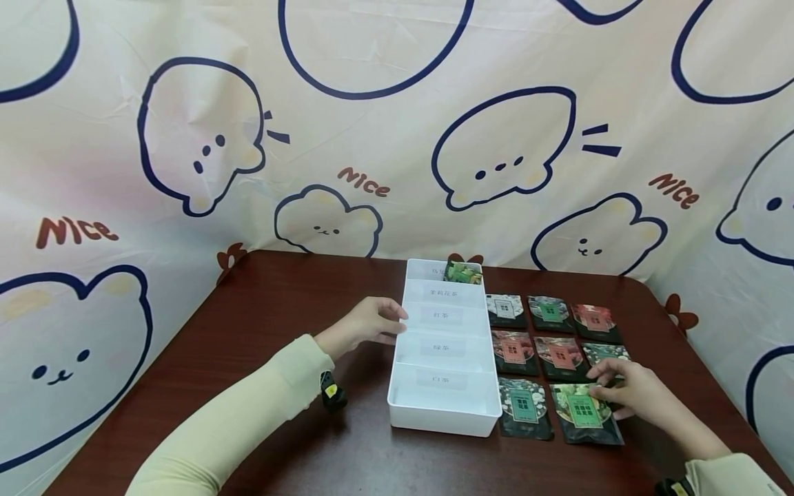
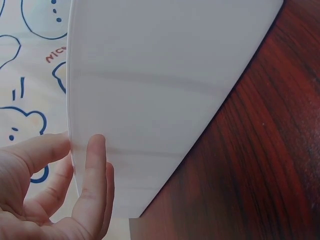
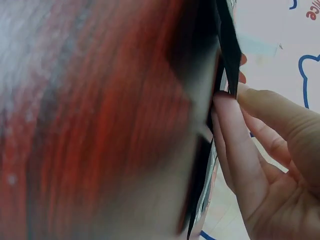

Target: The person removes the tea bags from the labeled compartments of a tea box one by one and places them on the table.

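Observation:
A long white divided box [image 1: 445, 389] stands on the table, its compartments marked with paper labels; a green packet [image 1: 463, 273] lies in the farthest one. At the box's left rim is my left hand [image 1: 366, 322], its fingertips holding the edge. The left wrist view shows one finger [image 2: 95, 172] along the outer wall. My right hand [image 1: 639, 393] pinches the right edge of a green-labelled tea packet [image 1: 582, 413], nearest on the right. In the right wrist view that dark packet [image 3: 229, 50] appears edge-on between thumb and finger; its face is hidden there.
Right of the box, more packets lie in rows: a white-labelled one [image 1: 505, 308], a green one [image 1: 549, 313], several red ones [image 1: 513, 351], and a teal one [image 1: 524, 408]. Another packet [image 1: 604, 353] is partly behind my right hand. A patterned curtain [image 1: 397, 138] hangs behind the dark wooden table [image 1: 298, 296].

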The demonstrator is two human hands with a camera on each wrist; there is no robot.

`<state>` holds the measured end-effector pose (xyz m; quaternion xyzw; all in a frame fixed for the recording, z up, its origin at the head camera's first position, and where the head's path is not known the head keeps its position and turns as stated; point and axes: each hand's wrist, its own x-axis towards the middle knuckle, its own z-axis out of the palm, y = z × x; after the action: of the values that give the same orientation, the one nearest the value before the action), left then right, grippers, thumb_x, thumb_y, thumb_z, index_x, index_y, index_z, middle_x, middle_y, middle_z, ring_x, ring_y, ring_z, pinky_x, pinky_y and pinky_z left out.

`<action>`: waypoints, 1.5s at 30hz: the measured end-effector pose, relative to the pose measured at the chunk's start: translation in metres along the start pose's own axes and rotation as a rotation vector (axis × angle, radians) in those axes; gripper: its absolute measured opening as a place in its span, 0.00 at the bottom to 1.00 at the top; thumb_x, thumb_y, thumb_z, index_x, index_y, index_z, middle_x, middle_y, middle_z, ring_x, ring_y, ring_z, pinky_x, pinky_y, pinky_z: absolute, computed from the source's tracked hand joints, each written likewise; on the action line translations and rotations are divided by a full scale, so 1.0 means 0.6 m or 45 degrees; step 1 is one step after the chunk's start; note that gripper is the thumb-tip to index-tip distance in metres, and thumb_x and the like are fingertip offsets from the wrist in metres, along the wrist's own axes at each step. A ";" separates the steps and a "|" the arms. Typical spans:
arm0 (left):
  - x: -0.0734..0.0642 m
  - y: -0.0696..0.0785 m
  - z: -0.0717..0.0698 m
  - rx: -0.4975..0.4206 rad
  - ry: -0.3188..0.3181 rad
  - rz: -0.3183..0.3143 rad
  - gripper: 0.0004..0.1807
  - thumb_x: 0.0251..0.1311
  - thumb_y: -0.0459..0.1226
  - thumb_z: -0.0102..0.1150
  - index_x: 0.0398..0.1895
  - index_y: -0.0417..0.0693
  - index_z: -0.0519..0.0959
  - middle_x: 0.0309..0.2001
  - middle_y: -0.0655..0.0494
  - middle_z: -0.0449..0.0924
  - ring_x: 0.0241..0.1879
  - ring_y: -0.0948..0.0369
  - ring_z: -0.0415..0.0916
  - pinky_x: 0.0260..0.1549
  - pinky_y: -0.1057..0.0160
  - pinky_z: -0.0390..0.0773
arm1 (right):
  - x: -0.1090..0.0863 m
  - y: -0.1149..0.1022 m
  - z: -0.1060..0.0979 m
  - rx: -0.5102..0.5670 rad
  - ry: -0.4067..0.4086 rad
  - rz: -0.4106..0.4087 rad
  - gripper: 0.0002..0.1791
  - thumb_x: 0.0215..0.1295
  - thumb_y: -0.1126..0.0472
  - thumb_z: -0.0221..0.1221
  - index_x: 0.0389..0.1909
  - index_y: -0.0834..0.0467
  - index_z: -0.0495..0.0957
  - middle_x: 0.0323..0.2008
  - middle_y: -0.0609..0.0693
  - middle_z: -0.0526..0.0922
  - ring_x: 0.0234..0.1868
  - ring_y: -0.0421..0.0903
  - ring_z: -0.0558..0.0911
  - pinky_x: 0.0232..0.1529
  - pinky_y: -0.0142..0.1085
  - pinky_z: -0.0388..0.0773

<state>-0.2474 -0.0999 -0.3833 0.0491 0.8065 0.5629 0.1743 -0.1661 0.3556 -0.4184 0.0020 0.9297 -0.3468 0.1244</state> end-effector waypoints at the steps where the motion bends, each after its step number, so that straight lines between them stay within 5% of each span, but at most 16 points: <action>1: 0.000 0.000 0.000 0.002 0.000 0.000 0.12 0.56 0.28 0.65 0.44 0.37 0.79 0.42 0.44 0.77 0.34 0.56 0.81 0.38 0.55 0.86 | 0.001 0.000 0.001 -0.006 0.004 0.004 0.21 0.57 0.53 0.69 0.45 0.61 0.76 0.35 0.52 0.75 0.28 0.44 0.80 0.22 0.38 0.83; 45: 0.001 0.000 0.000 0.001 -0.007 -0.011 0.12 0.56 0.28 0.65 0.44 0.37 0.79 0.42 0.44 0.78 0.34 0.56 0.81 0.36 0.57 0.86 | 0.007 -0.001 0.008 0.001 -0.014 0.083 0.24 0.55 0.53 0.70 0.45 0.64 0.75 0.35 0.53 0.73 0.31 0.45 0.79 0.25 0.40 0.84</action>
<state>-0.2479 -0.0999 -0.3835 0.0474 0.8064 0.5616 0.1790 -0.1691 0.3520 -0.4224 0.0304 0.9283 -0.3430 0.1406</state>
